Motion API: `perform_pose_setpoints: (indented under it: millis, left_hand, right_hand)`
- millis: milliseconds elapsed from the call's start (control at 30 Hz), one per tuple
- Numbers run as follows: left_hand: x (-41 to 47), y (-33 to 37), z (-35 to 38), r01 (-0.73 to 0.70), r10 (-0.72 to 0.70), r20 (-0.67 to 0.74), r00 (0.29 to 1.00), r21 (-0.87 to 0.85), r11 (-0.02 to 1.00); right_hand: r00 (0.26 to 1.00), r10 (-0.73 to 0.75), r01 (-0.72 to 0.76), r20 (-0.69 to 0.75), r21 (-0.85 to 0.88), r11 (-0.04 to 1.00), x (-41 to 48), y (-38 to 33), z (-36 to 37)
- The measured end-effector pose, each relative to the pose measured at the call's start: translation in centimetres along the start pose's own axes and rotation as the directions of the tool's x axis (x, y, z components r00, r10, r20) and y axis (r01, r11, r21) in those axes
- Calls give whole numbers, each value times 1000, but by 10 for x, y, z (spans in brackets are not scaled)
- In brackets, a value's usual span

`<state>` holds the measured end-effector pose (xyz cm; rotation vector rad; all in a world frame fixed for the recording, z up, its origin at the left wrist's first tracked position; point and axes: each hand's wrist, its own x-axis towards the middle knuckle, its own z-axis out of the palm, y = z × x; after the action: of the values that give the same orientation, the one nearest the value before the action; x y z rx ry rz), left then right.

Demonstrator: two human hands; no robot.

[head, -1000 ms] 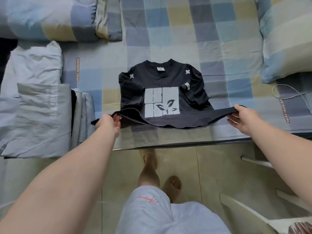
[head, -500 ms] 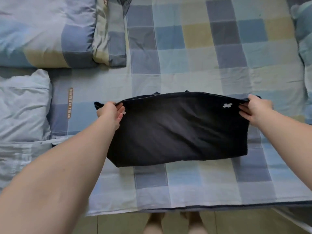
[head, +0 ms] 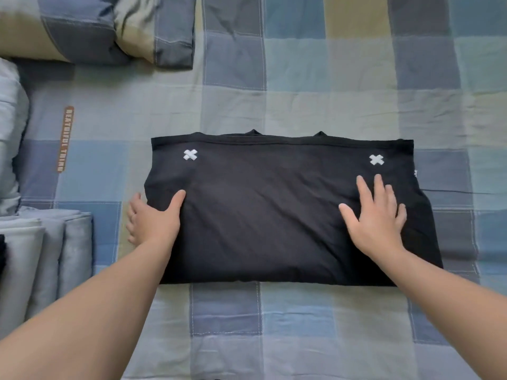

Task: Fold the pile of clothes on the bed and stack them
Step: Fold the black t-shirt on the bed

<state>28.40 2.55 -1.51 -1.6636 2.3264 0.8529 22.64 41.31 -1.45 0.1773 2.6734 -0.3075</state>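
Observation:
A black shirt with two small white crosses lies folded in half on the checked bed sheet, its hem lying along the collar at the far edge. My left hand lies at the shirt's left edge, thumb on the cloth and fingers on the sheet beside it. My right hand rests flat on the right part of the shirt with fingers spread. At the left edge of the bed sits a stack of folded grey clothes.
A checked pillow lies at the back left, with a folded checked cloth beside it. A pale blue bundle sits at the far left. Bare sheet stretches in front of and behind the shirt.
Both hands carried the shirt's hem up over the printed front to the collar, then let go of it. They now lie flat on the folded shirt, lower than before.

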Motion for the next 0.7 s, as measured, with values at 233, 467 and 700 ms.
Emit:
perform_pose_setpoints:
  millis: [233, 467, 700]
  left_hand:
    - [21, -13, -6, -85, 141, 287, 947, -199, 976]
    - [19, -9, 6, -78, 118, 331, 936, -132, 988]
    - [-13, 25, -20, -237, 212, 290, 933, 56, 970]
  right_hand:
    - [962, 273, -272, -5, 61, 960, 23, 27, 10]
    - [894, 440, -437, 87, 389, 811, 31, 70, -14]
    - [869, 446, -487, 214, 530, 694, 16, 76, -29]
